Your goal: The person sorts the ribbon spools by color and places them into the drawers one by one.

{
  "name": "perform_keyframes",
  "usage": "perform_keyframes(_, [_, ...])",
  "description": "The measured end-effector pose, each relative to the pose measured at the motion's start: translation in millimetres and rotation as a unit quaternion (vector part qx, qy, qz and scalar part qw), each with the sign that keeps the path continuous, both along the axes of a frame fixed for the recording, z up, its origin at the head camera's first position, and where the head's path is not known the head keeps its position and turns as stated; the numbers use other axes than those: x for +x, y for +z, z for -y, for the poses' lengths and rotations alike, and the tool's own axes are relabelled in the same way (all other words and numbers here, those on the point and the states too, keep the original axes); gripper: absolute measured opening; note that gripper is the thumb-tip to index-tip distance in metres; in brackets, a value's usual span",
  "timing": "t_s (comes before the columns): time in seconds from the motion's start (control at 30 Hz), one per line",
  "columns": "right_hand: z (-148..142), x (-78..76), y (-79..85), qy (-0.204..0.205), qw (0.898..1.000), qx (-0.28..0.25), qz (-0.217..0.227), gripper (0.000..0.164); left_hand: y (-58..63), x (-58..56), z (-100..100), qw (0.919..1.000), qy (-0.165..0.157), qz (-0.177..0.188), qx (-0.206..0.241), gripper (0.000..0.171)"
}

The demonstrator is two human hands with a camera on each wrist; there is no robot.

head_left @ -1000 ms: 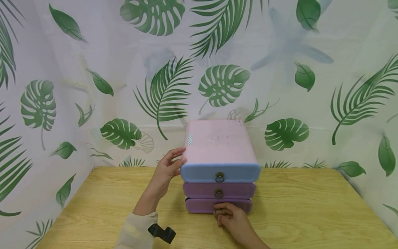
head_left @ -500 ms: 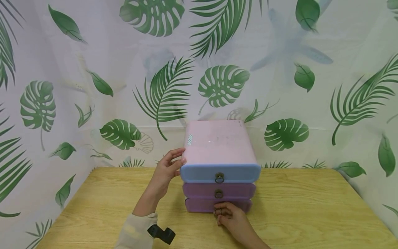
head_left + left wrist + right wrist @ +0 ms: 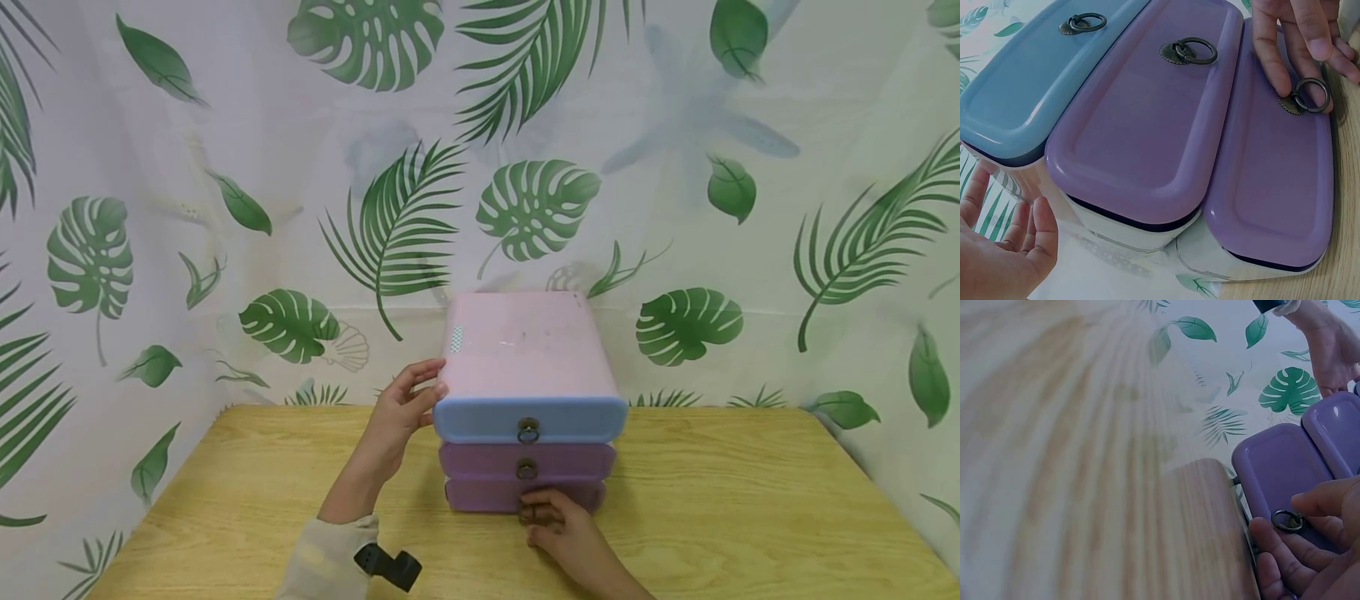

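A small drawer cabinet with a pink top (image 3: 525, 350) stands on the table. Its blue top drawer (image 3: 480, 419), purple middle drawer (image 3: 480, 461) and purple bottom drawer (image 3: 480, 495) each carry a bronze ring pull. My left hand (image 3: 395, 421) rests its fingertips on the cabinet's upper left side, with fingers spread. My right hand (image 3: 570, 533) is at the bottom drawer. In the left wrist view, one of its fingers touches the drawer front beside the ring pull (image 3: 1311, 95) and another lies behind the ring. The thumb stands apart from the ring.
The wood-grain table (image 3: 735, 500) runs out to both sides of the cabinet. Behind it hangs a white leaf-print cloth (image 3: 660, 233). A black strap-like device (image 3: 390, 565) sits at the left sleeve cuff.
The bottom drawer has slid slightly inward, and the dark gap at its upper left edge has narrowed. My right fingers have shifted a little on the ring pull. The left hand stays in place.
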State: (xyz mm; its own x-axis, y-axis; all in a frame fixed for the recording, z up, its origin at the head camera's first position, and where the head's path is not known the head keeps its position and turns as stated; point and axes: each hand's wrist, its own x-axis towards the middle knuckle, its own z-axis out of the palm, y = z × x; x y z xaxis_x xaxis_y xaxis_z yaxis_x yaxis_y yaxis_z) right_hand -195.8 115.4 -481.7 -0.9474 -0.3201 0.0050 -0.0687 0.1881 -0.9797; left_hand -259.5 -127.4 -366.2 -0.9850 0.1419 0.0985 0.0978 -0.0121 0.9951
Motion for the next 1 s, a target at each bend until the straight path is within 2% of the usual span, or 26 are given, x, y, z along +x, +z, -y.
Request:
perform_keyframes(0.27, [-9, 1.7, 0.0, 0.020, 1.000, 0.005, 0.009, 0.041, -0.3, -1.3, 0, 1.0000, -0.001, -0.003, 0.001, 0.043])
perform_keyframes(0.5, [-15, 3.4, 1.2, 0.010, 0.999, 0.022, 0.023, 0.041, 0.8, -3.7, 3, 1.0000, -0.003, -0.003, -0.009, 0.043])
perform_keyframes(0.7, [-23, 7.6, 7.3, 0.006, 0.999, 0.038, 0.004, 0.042, 2.9, -4.4, 5, 0.9998, -0.011, 0.000, -0.018, 0.044])
perform_keyframes(1.0, [-43, 12.0, 19.0, 0.008, 0.999, 0.042, 0.013, 0.045, 4.0, 1.1, 15, 0.9992, -0.011, -0.012, -0.036, 0.045])
